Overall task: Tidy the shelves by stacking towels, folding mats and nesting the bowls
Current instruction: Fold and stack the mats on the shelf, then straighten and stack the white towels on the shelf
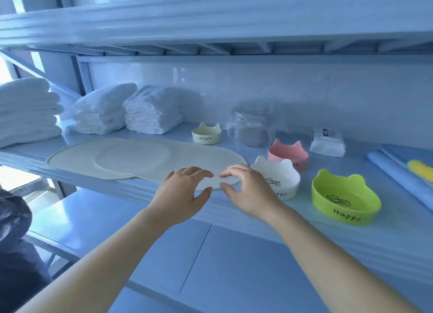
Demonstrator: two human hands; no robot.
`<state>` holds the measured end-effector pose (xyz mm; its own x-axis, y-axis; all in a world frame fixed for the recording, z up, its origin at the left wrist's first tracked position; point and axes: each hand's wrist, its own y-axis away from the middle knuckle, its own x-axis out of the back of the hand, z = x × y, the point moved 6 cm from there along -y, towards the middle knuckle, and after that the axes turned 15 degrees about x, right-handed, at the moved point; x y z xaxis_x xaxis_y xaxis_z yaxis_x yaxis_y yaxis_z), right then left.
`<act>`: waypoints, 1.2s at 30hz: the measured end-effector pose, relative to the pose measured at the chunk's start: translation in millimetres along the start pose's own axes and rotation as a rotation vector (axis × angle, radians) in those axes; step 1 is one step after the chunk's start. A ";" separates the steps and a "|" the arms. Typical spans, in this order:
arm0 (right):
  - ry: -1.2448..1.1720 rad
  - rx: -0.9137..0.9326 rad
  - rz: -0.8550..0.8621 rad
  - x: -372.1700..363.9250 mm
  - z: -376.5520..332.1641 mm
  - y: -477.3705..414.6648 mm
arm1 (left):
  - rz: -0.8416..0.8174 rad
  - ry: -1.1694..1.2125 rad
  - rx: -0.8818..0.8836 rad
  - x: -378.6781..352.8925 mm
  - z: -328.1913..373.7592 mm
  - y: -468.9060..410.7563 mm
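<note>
Two pale oval mats (145, 159) lie flat and overlapping on the shelf (234, 207), the right one partly over the left. My left hand (185, 193) and my right hand (248, 191) hover over the right mat's front right edge, fingers spread and loosely bent, holding nothing. To the right stand a white eared bowl (278, 179), a pink bowl (289, 154) behind it, and a green bowl (344, 198). A small cream bowl (206, 134) sits further back. Three piles of white towels (28, 111) (100, 112) (152, 111) line the left rear.
A clear glass jar (251, 125) stands behind the bowls. A white wipes pack (328, 141) lies at the right rear, and blue rolled sheets with a yellow item (407, 172) at the far right. The upper shelf (210, 24) hangs low overhead. A dark bag (14, 242) sits lower left.
</note>
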<state>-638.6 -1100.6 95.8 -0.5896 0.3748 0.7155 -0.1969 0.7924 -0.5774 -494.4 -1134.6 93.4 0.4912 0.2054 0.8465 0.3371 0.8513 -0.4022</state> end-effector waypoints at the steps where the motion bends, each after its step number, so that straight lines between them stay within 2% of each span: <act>1: -0.022 0.011 -0.011 -12.5 -6.3 -8.0 | 0.008 -0.010 0.014 5.9 -13.7 0.4; 13: -0.161 0.117 -0.127 -128.0 -49.5 -94.7 | 0.083 -0.078 0.186 44.4 -154.8 -8.4; 20: -0.165 0.177 -0.164 -167.8 -41.4 -152.0 | 0.098 -0.118 0.229 46.9 -194.1 -40.1; 26: -0.155 0.203 -0.154 -172.1 -20.8 -206.4 | 0.095 -0.142 0.249 45.5 -216.0 -85.7; 36: -0.079 0.212 -0.225 -199.4 11.7 -249.7 | 0.072 -0.122 0.242 30.3 -254.2 -139.2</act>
<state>-481.0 -1378.8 92.6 -0.5699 0.1561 0.8067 -0.4834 0.7302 -0.4828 -322.3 -1369.6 86.3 0.4012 0.3137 0.8606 0.0965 0.9198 -0.3803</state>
